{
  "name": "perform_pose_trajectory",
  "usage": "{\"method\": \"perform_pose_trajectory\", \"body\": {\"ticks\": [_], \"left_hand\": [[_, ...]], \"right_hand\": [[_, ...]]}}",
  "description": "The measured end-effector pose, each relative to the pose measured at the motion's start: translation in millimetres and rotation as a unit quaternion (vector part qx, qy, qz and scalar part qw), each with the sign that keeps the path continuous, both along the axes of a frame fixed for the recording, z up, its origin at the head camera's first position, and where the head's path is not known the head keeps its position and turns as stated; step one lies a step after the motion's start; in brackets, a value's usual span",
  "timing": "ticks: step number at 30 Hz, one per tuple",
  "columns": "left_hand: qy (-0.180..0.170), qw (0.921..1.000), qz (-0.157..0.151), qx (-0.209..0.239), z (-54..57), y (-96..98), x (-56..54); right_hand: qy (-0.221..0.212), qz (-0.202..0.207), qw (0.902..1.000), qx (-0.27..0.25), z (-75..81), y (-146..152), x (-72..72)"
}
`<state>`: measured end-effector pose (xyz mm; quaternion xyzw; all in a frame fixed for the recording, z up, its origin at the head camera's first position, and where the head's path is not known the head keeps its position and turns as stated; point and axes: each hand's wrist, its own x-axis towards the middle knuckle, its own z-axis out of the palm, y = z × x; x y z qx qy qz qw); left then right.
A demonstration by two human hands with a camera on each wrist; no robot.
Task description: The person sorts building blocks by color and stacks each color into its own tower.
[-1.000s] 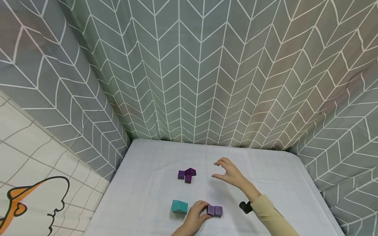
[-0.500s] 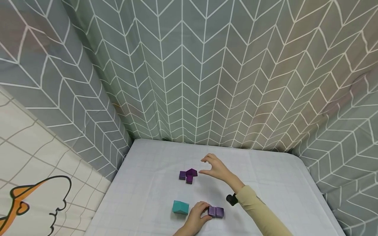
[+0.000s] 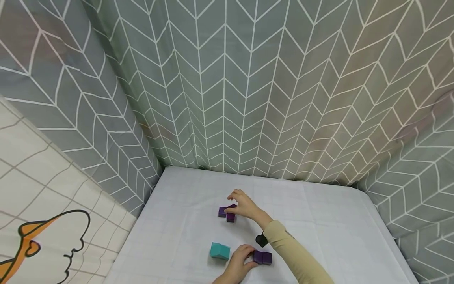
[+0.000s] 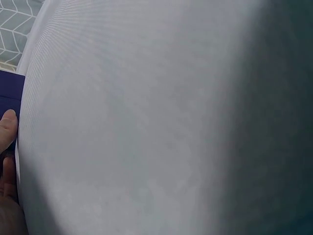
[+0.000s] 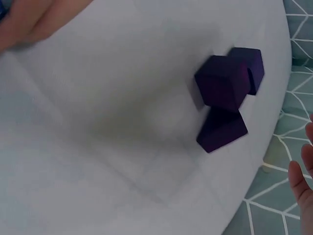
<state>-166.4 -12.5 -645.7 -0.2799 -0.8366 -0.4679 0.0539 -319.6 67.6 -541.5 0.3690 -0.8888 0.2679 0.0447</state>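
Two purple cubes (image 3: 263,257) sit side by side near the front of the table. My left hand (image 3: 237,265) grips the left one between thumb and fingers; in the left wrist view its fingertips meet the purple block (image 4: 10,93) at the edge. Farther back, my right hand (image 3: 245,206) reaches over a small group of purple blocks, thumb and fingers spread apart with nothing between them. In that group, two cubes (image 5: 222,83) and a wedge-like block (image 5: 221,129) show in the right wrist view. From the head, the hand partly hides the peaked block (image 3: 232,206).
A teal block with a peaked top (image 3: 220,251) stands left of my left hand. The white-covered table (image 3: 319,221) is bordered by patterned grey curtains (image 3: 248,98). A black wrist camera (image 3: 261,240) hangs below the right sleeve.
My right hand has moved left, from beside the far purple group to over it. My left hand stays at the pair of purple cubes.
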Motion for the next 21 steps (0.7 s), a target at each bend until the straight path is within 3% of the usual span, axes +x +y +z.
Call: {"method": "perform_pose_trajectory", "body": {"ticks": [7, 14, 21], "left_hand": [[-0.024, 0.9995, 0.001, -0.019, -1.6, -0.8, -1.0], [-0.097, 0.9942, -0.002, -0.046, 2.7, -2.4, -2.5], [-0.112, 0.9921, -0.002, -0.056, 3.3, -2.1, -3.0]], "right_hand": [[-0.018, -0.010, 0.9991, 0.038, -17.5, -13, -0.9], [0.006, -0.028, 0.9942, 0.104, -25.0, -21, 2.3], [0.009, -0.046, 0.9877, 0.149, -33.3, -26, 3.0]]}}
